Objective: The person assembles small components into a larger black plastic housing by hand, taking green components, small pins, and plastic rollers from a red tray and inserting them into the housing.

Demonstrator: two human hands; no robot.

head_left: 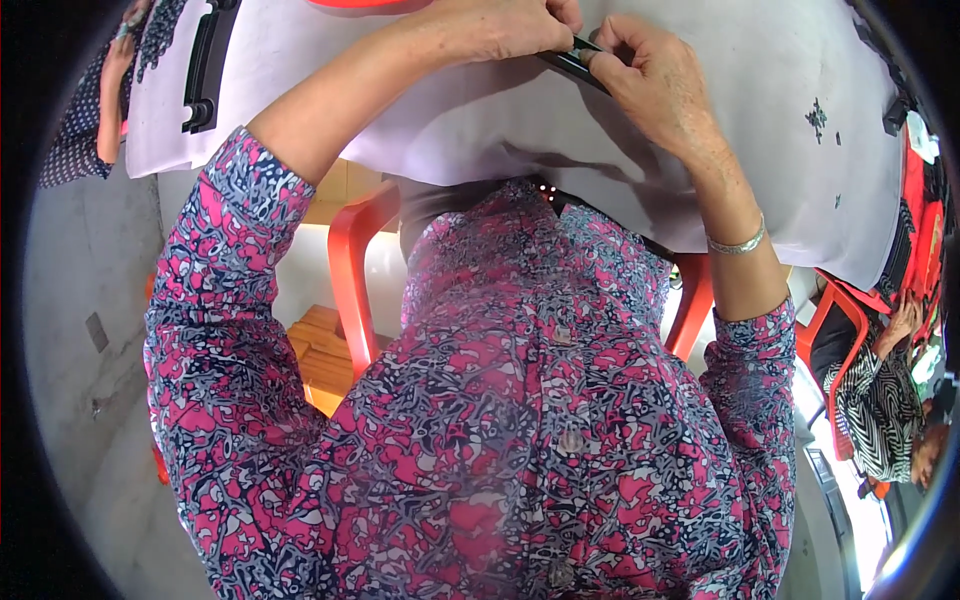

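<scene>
At the top of the view, over the pale cloth-covered table (470,120), both of my hands are at a narrow black plastic strip (575,67). My left hand (510,28) is closed at the strip's upper end, its fingertips partly cut off by the frame's edge. My right hand (655,85) comes from the other side, thumb and bent fingers pinched together at the strip. Whether a tiny part is also between those fingertips cannot be made out. A scatter of small black pieces (817,120) lies on the cloth to the right of my right hand.
Long black plastic parts (207,65) lie at the table's left. A red rounded object (360,2) shows at the top edge. Another person's arm (112,95) is at far left; a person in striped clothing (880,390) sits at right. A red chair (350,270) is beneath me.
</scene>
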